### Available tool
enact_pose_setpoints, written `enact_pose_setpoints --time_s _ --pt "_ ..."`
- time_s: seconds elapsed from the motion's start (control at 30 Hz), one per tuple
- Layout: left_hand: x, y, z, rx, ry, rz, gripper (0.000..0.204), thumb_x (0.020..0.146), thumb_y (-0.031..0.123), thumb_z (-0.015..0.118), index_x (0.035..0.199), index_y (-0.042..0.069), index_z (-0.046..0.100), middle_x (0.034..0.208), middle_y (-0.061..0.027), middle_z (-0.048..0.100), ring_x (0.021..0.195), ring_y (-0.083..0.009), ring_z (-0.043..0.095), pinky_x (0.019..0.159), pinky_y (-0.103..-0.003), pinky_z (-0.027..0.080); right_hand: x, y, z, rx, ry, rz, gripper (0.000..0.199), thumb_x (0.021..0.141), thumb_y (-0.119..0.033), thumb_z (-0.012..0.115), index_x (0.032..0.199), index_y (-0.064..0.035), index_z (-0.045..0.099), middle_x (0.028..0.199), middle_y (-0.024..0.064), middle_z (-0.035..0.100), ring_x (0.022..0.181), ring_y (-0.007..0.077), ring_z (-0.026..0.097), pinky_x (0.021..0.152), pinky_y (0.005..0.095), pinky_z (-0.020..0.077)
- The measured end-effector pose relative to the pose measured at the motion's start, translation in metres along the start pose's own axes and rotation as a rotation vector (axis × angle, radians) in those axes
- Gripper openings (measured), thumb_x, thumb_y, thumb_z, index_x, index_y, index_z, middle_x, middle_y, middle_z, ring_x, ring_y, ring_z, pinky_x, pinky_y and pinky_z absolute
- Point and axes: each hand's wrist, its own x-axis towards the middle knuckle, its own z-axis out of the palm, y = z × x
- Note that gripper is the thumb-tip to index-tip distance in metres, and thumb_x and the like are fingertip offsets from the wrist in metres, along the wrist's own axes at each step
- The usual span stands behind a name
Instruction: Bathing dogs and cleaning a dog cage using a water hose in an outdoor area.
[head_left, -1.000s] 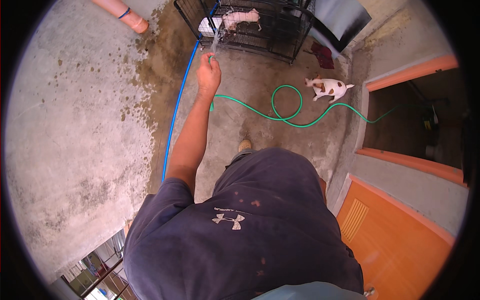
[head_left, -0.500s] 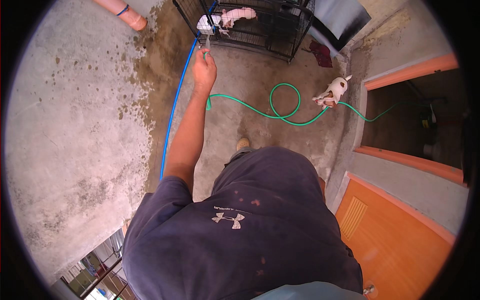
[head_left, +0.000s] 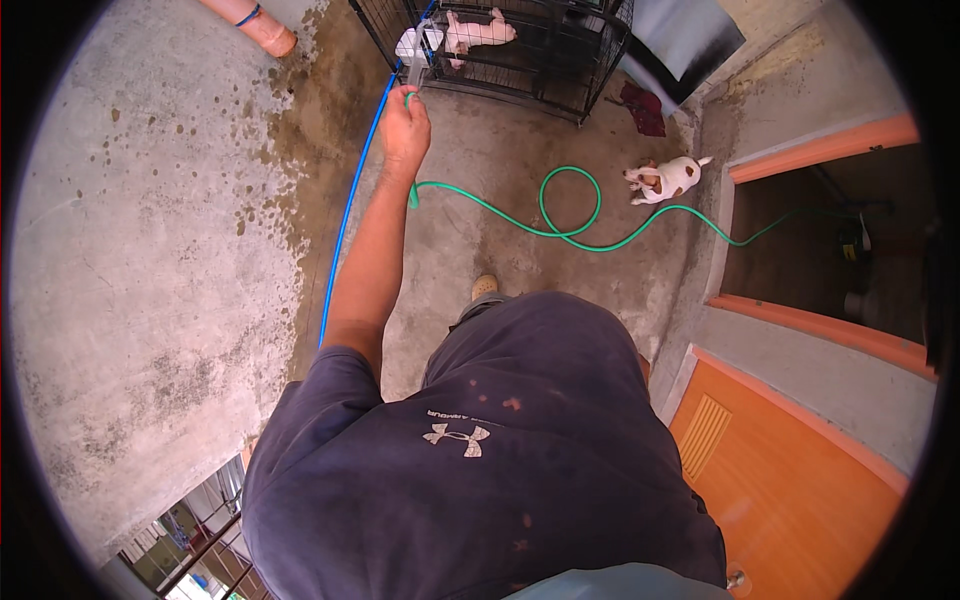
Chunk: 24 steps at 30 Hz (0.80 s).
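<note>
I see a stained concrete floor (head_left: 150, 250) bearing a looped green hose (head_left: 570, 210), blue hose (head_left: 345, 230), wire cage (head_left: 530, 60), and possibly a dark red rag (head_left: 642, 108).

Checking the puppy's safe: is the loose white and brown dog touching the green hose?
Apart. The head view shows bare concrete between the dog and the green hose, which curves past just below it.

one hand (head_left: 405, 125) shows, far left of centre. two hoses: one green (head_left: 570, 215), one blue (head_left: 350, 215). two dogs: one (head_left: 478, 28) in the far cage, one (head_left: 665, 178) on the floor to the right. one wire cage (head_left: 545, 50). one orange pipe (head_left: 255, 22) far left. one dark red rag (head_left: 643, 108). one orange door (head_left: 790, 490) near right. one shoe (head_left: 484, 287).
</note>
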Motion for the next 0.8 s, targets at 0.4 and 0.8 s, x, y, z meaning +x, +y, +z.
enact_pose_setpoints --time_s 0.4,0.8 --pt "-0.002 0.0 0.006 0.022 -0.026 -0.021 0.021 0.091 0.021 0.051 0.108 0.011 0.057 0.081 -0.02 0.064 0.079 -0.04 0.064 0.072 -0.047 0.049 0.001 0.008 0.012 -0.032 -0.041 0.044 0.023 0.087 -0.025 0.055 0.084 -0.0029 0.058 0.075 0.0142 0.068 0.07 0.0324 0.067 0.062 0.0426 0.0525" --pt "-0.002 -0.003 0.01 0.016 -0.051 -0.02 0.022 0.091 0.022 0.05 0.109 0.011 0.056 0.083 -0.0201 0.065 0.081 -0.041 0.064 0.074 -0.048 0.049 0.003 0.004 0.009 -0.011 -0.073 0.034 0.021 0.089 -0.023 0.051 0.084 -0.0027 0.057 0.076 0.0141 0.068 0.071 0.0315 0.067 0.063 0.0428 0.0523"
